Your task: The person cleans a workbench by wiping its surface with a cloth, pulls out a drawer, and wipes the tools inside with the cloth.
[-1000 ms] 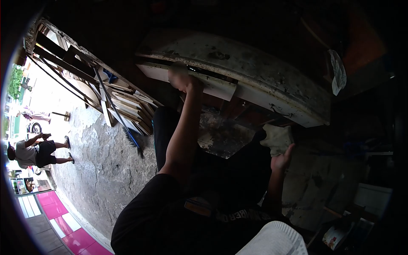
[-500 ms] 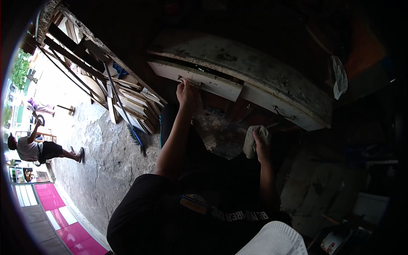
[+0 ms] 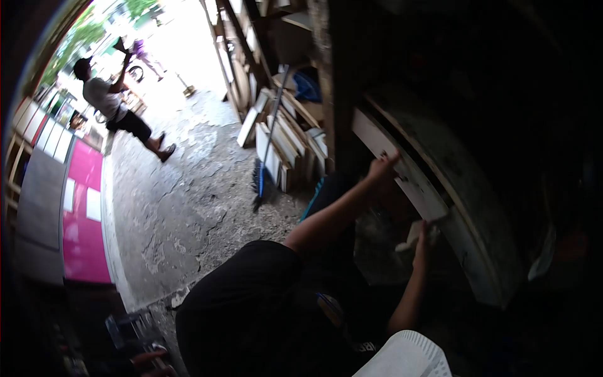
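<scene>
My left hand (image 3: 383,169) is closed around the metal handle of a pale drawer (image 3: 369,133) in a worn, white-painted piece of furniture (image 3: 468,210). The drawer stands partly pulled out, with a dark gap along its upper edge. A light-coloured cloth (image 3: 409,239) is bunched in my right hand (image 3: 422,250), close to the near end of the same drawer front. Whether the cloth touches the wood is too dark and blurred to tell. Beside that drawer, a second drawer front (image 3: 466,261) continues along the furniture.
Stacked boards (image 3: 282,147) lean by the doorway, with a blue-bristled broom (image 3: 259,182) against them. Cracked concrete floor (image 3: 169,207) stretches left toward the bright street. A person in a light shirt (image 3: 103,97) stands outside, near pink panels (image 3: 81,232). Deep shadow covers the right side.
The view has turned toward the doorway. My right hand has brought the cloth up to the drawer front, while my left hand stays on the handle. The person outside has raised an arm.
</scene>
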Demonstrator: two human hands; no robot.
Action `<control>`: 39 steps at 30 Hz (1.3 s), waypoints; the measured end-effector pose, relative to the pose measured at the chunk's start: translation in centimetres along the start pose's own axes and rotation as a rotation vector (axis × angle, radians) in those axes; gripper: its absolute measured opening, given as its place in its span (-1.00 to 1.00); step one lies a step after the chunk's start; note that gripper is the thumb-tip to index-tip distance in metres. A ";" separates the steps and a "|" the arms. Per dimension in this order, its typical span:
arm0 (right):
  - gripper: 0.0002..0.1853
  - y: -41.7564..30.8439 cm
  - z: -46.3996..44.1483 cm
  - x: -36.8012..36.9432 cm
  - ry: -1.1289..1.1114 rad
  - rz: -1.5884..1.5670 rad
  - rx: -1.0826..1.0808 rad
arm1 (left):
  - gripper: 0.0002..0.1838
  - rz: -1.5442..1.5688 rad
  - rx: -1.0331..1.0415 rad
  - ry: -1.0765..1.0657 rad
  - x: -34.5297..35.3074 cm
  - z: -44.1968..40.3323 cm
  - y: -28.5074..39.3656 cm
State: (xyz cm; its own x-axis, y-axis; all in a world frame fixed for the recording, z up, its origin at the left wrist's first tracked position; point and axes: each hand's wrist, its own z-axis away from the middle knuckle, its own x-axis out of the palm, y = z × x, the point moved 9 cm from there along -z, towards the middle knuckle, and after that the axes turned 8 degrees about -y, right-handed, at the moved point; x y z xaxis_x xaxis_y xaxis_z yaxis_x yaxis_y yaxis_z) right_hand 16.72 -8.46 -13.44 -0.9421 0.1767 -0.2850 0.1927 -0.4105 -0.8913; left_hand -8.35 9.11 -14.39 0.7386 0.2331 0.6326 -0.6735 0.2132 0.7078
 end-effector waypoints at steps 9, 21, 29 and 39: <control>-0.36 -0.9 1.9 1.2 0.061 0.330 -0.278 | -0.58 -0.113 -0.025 -0.150 -2.2 5.4 2.3; -0.52 -8.2 1.9 4.6 0.332 0.434 -0.512 | -0.60 -0.315 -0.022 -0.085 0.5 5.0 4.4; -0.46 -9.0 -1.5 4.0 0.529 0.315 -0.536 | -0.61 -0.276 0.064 -0.086 1.9 1.5 3.2; -0.26 -9.0 -0.7 3.3 0.002 0.375 -0.398 | -0.64 -0.153 0.075 -0.133 1.7 1.4 2.0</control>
State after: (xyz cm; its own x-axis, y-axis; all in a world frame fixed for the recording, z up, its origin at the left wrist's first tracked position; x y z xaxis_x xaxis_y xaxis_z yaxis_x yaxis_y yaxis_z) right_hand 12.07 -3.54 -6.64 -0.7884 0.0855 -0.6093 0.6046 -0.0753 -0.7929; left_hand -8.39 8.60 -11.47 0.8330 0.0746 0.5482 -0.5524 0.1639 0.8173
